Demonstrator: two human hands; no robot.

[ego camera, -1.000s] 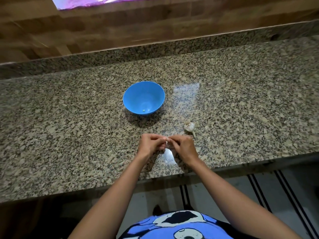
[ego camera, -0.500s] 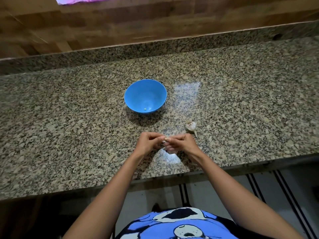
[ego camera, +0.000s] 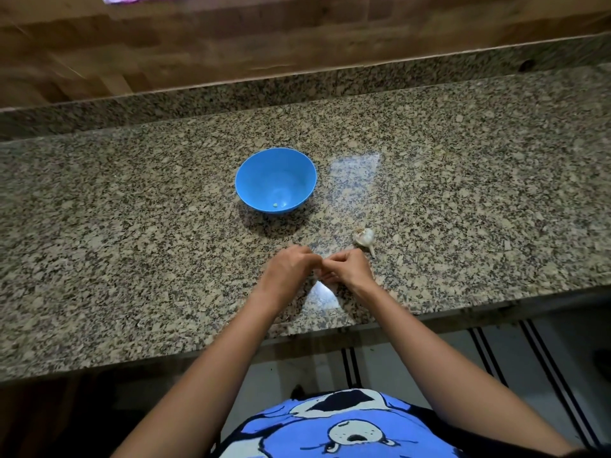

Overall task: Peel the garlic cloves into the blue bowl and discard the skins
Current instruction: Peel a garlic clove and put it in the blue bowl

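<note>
While the blue bowl (ego camera: 254,173) is sitting on the speckled granite bench (ego camera: 132,242), a little farther away than the hands and to their left, the person is working above the near edge of the bench with both hands drawn together. The left hand (ego camera: 291,269) and the right hand (ego camera: 348,269) are each curling their fingers inward, with the tips meeting in a tight pinch. Whatever they are nipping is hidden behind the fingers. I am judging it to be a single garlic clove, since that is what the task calls for.

The garlic bulb (ego camera: 364,237) is lying on the bench just beyond the right hand and slightly to its right, not touching it, with its stalk pointing toward the near side. One small pale piece (ego camera: 275,204) is lying at the bottom of the bowl. It is probably a clove already peeled, though it is too small to be sure.

The step in hand appears to be stripping the skin from a clove, with most of the bulb waiting, so the task is looking to be at an early stage. The next move is calling for the skin to come fully free. One hand would then be making a short reach far and left over the bowl's rim to drop the bare clove, while the other is holding back the papery skin for discarding. No bin is showing in this view.
</note>
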